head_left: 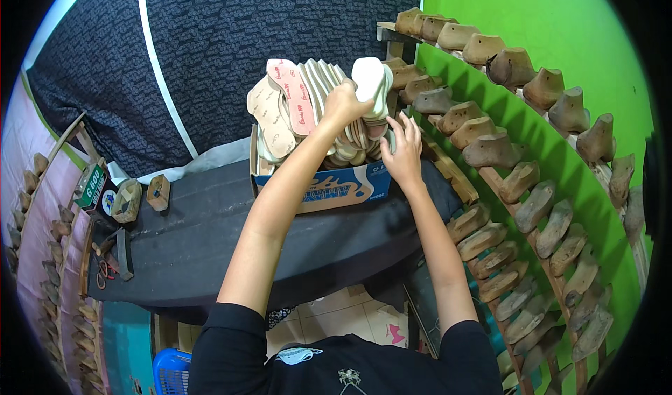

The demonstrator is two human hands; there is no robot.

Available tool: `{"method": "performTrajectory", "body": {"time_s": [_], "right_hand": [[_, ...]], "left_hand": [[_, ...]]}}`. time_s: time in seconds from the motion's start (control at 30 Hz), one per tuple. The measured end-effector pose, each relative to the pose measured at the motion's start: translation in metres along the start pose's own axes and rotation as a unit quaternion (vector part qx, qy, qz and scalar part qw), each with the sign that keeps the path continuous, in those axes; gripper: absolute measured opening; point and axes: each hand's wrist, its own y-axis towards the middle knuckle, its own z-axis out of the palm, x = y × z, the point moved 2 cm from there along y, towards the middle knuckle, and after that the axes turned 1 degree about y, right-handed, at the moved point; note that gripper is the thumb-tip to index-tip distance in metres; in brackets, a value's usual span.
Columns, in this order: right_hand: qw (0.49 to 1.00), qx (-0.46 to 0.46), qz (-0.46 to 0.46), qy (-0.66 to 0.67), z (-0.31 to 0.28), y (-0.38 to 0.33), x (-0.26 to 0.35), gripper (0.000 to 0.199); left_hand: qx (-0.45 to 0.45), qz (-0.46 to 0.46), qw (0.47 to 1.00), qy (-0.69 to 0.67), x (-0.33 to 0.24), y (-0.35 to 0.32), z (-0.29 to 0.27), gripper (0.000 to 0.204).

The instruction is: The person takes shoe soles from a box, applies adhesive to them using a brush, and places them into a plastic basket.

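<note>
A blue and white cardboard box (378,179) on the table is packed with shoe insoles standing on edge. My left hand (341,107) reaches into the middle of the pack, its fingers curled on the insoles and its thumb against a white insole (368,76). My right hand (403,151) is at the box's right end, fingers spread beside the white stack, holding nothing. A pink insole (294,97) with red print and a beige insole (271,118) lean at the left end. My left fingertips are partly hidden among the insoles.
The table has a dark cloth (203,234). At its left are a green tin (93,187), a wooden block (159,193), a wooden container (127,200) and red-handled scissors (103,274). Racks of wooden shoe lasts (493,149) line the right wall; more stand left. A blue chair (170,370) is below.
</note>
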Motion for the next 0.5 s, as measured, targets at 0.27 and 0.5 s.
{"method": "performTrajectory", "body": {"time_s": [0.27,0.5], "right_hand": [[0.998,-0.022,-0.019,0.055,0.008,0.012,0.018,0.041],[0.903,-0.032,0.099,0.417,0.024,0.028,0.052,0.038]], "left_hand": [[-0.017,-0.102,0.968,-0.229,0.027,0.003,-0.035,0.064],[-0.040,-0.089,0.848,-0.521,0.033,-0.092,-0.080,0.037]]}}
